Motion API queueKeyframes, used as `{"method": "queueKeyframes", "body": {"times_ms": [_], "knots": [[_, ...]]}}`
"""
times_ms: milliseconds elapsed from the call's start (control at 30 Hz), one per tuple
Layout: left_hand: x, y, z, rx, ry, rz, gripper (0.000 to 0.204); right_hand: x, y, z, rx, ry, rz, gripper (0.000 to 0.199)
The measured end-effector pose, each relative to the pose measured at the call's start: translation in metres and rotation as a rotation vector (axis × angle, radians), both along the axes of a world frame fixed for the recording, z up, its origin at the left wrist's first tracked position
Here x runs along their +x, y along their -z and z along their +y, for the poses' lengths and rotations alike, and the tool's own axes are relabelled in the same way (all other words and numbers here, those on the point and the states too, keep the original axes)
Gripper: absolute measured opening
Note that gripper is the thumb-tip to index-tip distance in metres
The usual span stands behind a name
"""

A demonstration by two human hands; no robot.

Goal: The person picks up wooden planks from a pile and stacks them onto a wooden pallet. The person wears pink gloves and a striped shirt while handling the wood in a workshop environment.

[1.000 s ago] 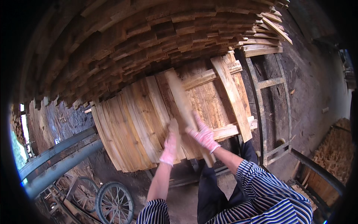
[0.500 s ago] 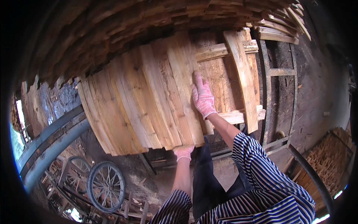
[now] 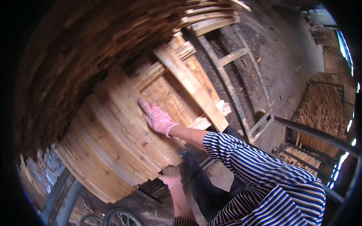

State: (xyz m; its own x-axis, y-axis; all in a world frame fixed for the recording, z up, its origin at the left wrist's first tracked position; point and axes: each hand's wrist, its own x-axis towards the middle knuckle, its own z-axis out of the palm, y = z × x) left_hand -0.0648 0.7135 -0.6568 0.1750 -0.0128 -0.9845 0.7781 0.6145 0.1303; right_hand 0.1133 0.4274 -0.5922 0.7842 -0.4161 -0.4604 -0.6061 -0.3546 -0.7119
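Observation:
A row of overlapping rough wooden planks [image 3: 113, 124] lies side by side in front of me. My right hand [image 3: 160, 119], in a pink-and-white knit glove, rests on the long edge of the row's rightmost plank, fingers stretched out and apart. At the near ends of the planks is my left hand [image 3: 172, 177], gloved alike; its fingers are blurred against the board ends, so their grip does not show. Right of the row, a single plank [image 3: 192, 88] lies across two wooden strips, the far strip [image 3: 154, 73] and the near strip [image 3: 201, 122].
A big wood stack [image 3: 94, 45] fills the far left. Beyond the planks stands a metal frame [image 3: 226, 75], with boards [image 3: 213, 22] piled at its far end. A wood pile [image 3: 320, 113] is at right. Spoked wheels [image 3: 122, 218] and curved pipes [image 3: 69, 199] are at lower left.
The view has swung to the right, so the planks appear tilted and lower left. My right hand stays at the plank's edge, my left hand at the near board ends.

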Motion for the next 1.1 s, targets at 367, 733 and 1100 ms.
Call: {"method": "queueKeyframes", "body": {"times_ms": [367,733,1100], "knots": [[0.026,0.013,-0.081,-0.214,-0.517,0.281,0.076,-0.111,-0.026,-0.133,-0.436,0.235,0.156,0.088],[-0.012,-0.004,-0.187,-0.127,0.359,0.258,0.056,-0.204,-0.132,-0.194,0.089,0.094,0.128,0.106],[-0.077,-0.15,-0.492,-0.242,1.656,-0.21,0.046,-0.401,-0.215,-0.302,1.088,0.879,-0.439,0.088]]}}
